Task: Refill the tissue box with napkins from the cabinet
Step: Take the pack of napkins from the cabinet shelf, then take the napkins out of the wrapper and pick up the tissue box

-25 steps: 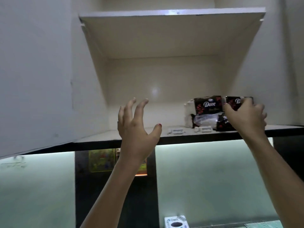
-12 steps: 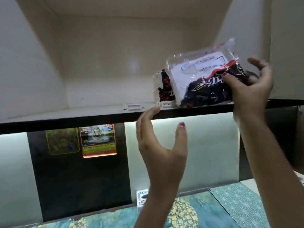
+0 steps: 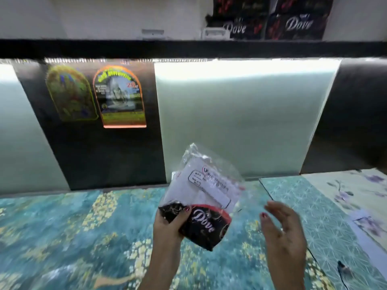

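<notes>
My left hand (image 3: 170, 223) grips a napkin pack (image 3: 202, 195) by its lower left corner, above the counter. The pack is clear plastic with white napkins inside, a white label and a black and red "Dove" print at the bottom. My right hand (image 3: 282, 231) hovers just right of the pack, fingers apart, holding nothing. More black "Dove" napkin packs (image 3: 272, 17) stand on the cabinet shelf (image 3: 104, 46) at the top right. The tissue box is hidden behind the held pack or out of view.
A teal and yellow patterned mat (image 3: 62, 237) covers the counter. To the right lies a geometric green mat (image 3: 326, 216) and a floral one (image 3: 360, 191). Two arched pictures (image 3: 119, 97) hang on the dark wall panel. A thin black cable (image 3: 343, 271) lies at the lower right.
The pack came down from the cabinet shelf to above the counter and passed from my right hand to my left. My right hand let go. The view tilted downward.
</notes>
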Demonstrator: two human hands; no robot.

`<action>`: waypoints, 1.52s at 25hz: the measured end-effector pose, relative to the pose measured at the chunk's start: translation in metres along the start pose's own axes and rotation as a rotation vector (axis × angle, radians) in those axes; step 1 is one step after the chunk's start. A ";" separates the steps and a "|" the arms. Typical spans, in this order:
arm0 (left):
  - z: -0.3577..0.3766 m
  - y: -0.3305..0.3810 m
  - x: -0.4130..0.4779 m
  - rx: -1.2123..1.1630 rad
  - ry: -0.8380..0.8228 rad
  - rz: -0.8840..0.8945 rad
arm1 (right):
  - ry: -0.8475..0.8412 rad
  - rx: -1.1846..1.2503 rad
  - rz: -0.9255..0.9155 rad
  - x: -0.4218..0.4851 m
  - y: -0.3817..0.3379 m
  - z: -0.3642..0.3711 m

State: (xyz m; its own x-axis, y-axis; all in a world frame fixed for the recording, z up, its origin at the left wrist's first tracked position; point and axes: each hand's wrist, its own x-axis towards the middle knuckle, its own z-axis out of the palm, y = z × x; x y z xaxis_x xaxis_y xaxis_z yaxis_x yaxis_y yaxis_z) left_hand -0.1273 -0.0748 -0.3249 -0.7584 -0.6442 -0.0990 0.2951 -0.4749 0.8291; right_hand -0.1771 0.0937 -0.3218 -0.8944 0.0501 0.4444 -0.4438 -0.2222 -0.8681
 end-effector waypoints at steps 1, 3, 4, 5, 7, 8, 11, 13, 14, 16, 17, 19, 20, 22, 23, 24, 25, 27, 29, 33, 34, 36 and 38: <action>-0.014 -0.010 0.001 0.026 0.030 -0.037 | -0.028 -0.083 -0.032 0.004 0.007 -0.008; -0.033 -0.022 0.000 0.078 0.052 -0.109 | -0.156 -0.119 -0.004 0.015 0.021 -0.017; -0.040 -0.026 -0.003 0.104 0.045 -0.145 | -0.254 -0.077 0.055 0.019 0.028 -0.018; -0.045 -0.030 -0.005 0.132 0.030 -0.178 | -0.349 -0.066 0.108 0.021 0.036 -0.018; -0.050 -0.034 -0.010 0.165 0.007 -0.211 | -0.515 -0.101 0.208 0.020 0.054 -0.013; -0.051 -0.037 -0.011 0.161 0.010 -0.213 | -0.581 -0.123 0.256 0.019 0.064 -0.013; -0.054 -0.047 -0.011 0.111 0.049 -0.222 | -0.719 -0.201 0.354 0.018 0.085 -0.014; -0.053 -0.052 -0.008 0.115 0.064 -0.238 | -0.773 -0.120 0.551 0.023 0.096 -0.015; -0.051 -0.056 -0.005 0.134 0.072 -0.239 | -0.825 -0.076 0.683 0.025 0.099 -0.015; -0.051 -0.059 -0.002 0.179 0.085 -0.235 | -0.911 -0.081 0.817 0.028 0.110 -0.014; -0.050 -0.060 -0.001 0.189 0.088 -0.239 | -0.939 -0.129 0.820 0.029 0.117 -0.013; -0.052 -0.061 0.001 0.199 0.085 -0.252 | -1.027 -0.238 0.746 0.029 0.123 -0.008; -0.054 -0.060 0.002 0.201 0.083 -0.264 | -1.050 -0.246 0.751 0.029 0.126 -0.004; -0.056 -0.059 0.005 0.205 0.073 -0.284 | -1.043 -0.193 0.812 0.030 0.133 0.004; -0.057 -0.059 0.007 0.217 0.067 -0.293 | -1.019 -0.169 0.847 0.032 0.135 0.008; -0.057 -0.058 0.010 0.229 0.056 -0.300 | -0.997 -0.150 0.872 0.033 0.139 0.012; -0.057 -0.057 0.014 0.245 0.040 -0.309 | -0.968 -0.135 0.900 0.034 0.144 0.015; -0.058 -0.058 0.026 0.278 0.002 -0.325 | -0.927 -0.124 0.891 0.034 0.150 0.017; -0.062 -0.063 0.041 0.297 0.017 -0.331 | -0.846 -0.099 0.867 0.037 0.154 0.015; -0.083 -0.081 0.071 0.372 0.193 -0.322 | -0.520 -0.084 0.828 0.053 0.162 0.004; -0.088 -0.085 0.077 0.405 0.222 -0.323 | -0.435 -0.154 0.773 0.058 0.165 -0.002; -0.099 -0.094 0.085 0.506 0.298 -0.317 | -0.282 -0.213 0.681 0.069 0.162 -0.013; -0.107 -0.105 0.093 0.678 0.352 -0.310 | -0.154 -0.092 0.673 0.078 0.161 -0.022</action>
State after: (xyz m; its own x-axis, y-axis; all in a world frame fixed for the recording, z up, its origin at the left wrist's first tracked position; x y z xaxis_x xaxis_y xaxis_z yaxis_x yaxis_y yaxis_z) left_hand -0.1662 -0.1490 -0.4800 -0.4879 -0.7474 -0.4509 -0.3980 -0.2693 0.8770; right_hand -0.3196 0.0828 -0.4321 -0.9618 -0.2095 -0.1765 0.1953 -0.0726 -0.9781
